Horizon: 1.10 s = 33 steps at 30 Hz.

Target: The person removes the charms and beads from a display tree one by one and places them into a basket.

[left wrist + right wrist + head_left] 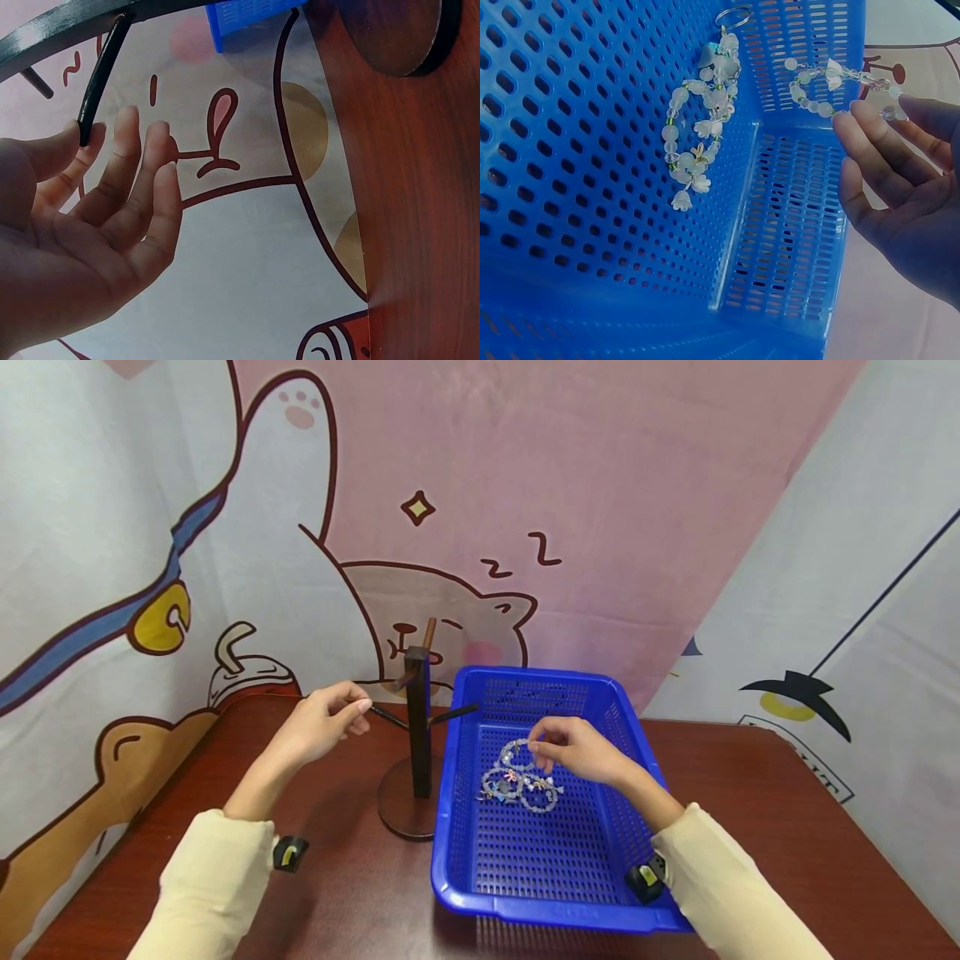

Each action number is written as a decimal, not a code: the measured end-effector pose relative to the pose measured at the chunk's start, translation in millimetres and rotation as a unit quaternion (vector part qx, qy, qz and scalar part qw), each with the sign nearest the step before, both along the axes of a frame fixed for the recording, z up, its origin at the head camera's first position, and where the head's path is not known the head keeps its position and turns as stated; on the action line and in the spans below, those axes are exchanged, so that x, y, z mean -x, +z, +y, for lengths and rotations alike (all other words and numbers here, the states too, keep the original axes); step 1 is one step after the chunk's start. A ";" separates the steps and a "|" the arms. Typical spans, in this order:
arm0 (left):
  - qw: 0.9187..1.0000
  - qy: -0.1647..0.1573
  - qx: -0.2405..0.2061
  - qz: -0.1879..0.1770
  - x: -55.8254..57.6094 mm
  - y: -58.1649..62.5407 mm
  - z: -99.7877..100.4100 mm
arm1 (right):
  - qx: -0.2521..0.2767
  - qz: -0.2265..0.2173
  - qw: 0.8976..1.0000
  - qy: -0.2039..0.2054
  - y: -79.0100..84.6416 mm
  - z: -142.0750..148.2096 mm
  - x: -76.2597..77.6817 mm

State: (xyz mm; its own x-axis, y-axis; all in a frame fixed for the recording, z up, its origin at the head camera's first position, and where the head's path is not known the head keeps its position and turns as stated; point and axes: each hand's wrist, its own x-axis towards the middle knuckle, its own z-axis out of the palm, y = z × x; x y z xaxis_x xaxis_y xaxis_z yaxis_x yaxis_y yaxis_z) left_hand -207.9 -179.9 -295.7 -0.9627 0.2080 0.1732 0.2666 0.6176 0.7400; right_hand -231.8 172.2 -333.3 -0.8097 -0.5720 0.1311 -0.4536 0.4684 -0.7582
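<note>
My right hand (pixel 581 750) pinches a clear-and-white beaded bracelet (pixel 804 78) between thumb and index finger, over the blue plastic basket (pixel 570 910). On the basket's floor lie other beaded bracelets (pixel 538 795) with flower charms; the right wrist view also shows a metal ring (pixel 733 15) there. At the left, the thumb and index finger of my left hand (pixel 322 722) pinch the tip of a dark peg (pixel 101 82) on a wooden rack (pixel 420 727). The other left fingers are loosely bent, touching nothing.
The rack's round base (pixel 397 806) stands on the reddish-brown table (pixel 337 877), close against the basket's left side. Behind the table hangs a cloth (pixel 600 485) printed with cartoon animals. More pegs (pixel 457 712) stick out from the rack, one reaching over the basket's rim.
</note>
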 end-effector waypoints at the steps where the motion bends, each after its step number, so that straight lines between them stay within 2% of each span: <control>1: 1.000 0.000 0.000 0.001 0.1 -0.1 -0.1 | 0.001 -0.001 1.000 0.001 -0.5 0.0 0.4; 13: 1.000 0.004 0.003 0.001 1.1 -0.5 0.2 | -0.016 0.002 1.000 0.005 -4.2 -1.6 1.1; 25: 1.000 0.006 0.008 -0.003 1.7 -1.0 0.5 | -0.058 -0.042 0.996 0.055 -12.0 -2.4 -0.2; 33: 1.000 0.004 0.004 0.004 1.4 -1.3 0.3 | -0.089 -0.037 0.993 0.067 -12.6 -4.8 -4.3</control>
